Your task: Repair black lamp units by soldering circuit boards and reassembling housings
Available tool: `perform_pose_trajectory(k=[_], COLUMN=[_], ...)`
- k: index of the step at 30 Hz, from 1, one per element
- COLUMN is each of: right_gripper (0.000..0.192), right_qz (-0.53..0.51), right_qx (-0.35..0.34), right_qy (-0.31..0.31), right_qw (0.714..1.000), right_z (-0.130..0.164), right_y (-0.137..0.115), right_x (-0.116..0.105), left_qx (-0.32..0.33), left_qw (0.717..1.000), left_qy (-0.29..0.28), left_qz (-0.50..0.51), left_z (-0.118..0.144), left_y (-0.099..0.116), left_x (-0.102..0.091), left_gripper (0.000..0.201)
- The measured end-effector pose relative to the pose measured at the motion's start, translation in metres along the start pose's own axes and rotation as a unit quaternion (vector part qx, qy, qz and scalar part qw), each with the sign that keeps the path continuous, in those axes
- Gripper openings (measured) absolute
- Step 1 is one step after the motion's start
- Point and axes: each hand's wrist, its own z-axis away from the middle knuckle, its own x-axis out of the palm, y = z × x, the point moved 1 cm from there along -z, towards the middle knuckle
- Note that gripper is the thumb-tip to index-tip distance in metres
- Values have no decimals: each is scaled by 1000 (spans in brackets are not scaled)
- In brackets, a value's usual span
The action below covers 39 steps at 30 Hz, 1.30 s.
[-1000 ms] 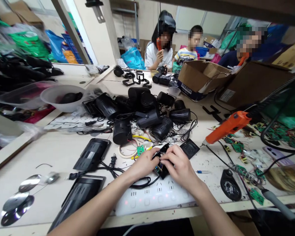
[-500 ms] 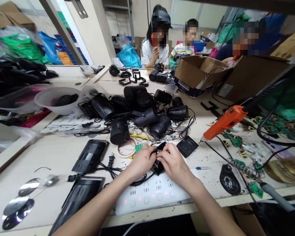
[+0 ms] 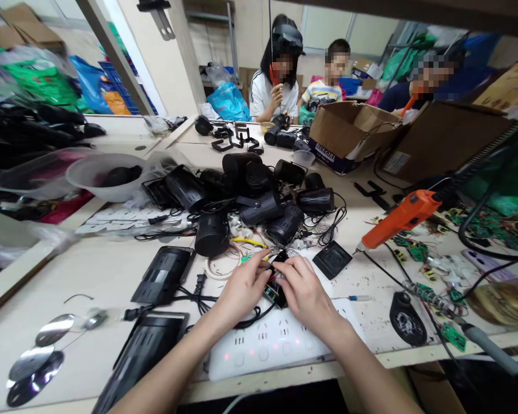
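1. Casing (image 3: 282, 301), black, lies between the hands, just beyond the power strip (image 3: 259, 361); inside it are a circuit board (image 3: 268, 292) and wires.
2. Left hand (image 3: 245, 284): thumb and forefinger apart at the casing's left side; I cannot tell whether its hidden fingers hold it.
3. Right hand (image 3: 305, 289): fingers bent over the casing's right side, tips near the wires; whether they pinch anything is unclear.
4. White bowl (image 3: 86, 183) at far left holds a dark part (image 3: 121, 175).
5. Carton (image 3: 339, 137) stands open; its contents are hard to make out.
6. Half a second ago the left thumb and forefinger were closer together; now they are spread, and more of the board shows.
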Motion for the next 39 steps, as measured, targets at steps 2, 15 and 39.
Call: perform_pose_trajectory(k=[2, 15, 39], right_gripper=[35, 14, 17], right_qz=[-18, -4, 87], right_qx=[2, 101, 31], right_qy=[10, 83, 92], right_qw=[1000, 991, 991], right_z=[0, 23, 24], right_y=[2, 15, 12], right_x=[-2, -12, 8], left_qx=[26, 163, 94], left_qw=[999, 976, 990], left_qy=[19, 109, 80], left_qz=[1, -90, -72], left_z=[2, 25, -10], left_y=[-1, 10, 13], left_x=[-2, 1, 6], left_gripper=[46, 10, 11])
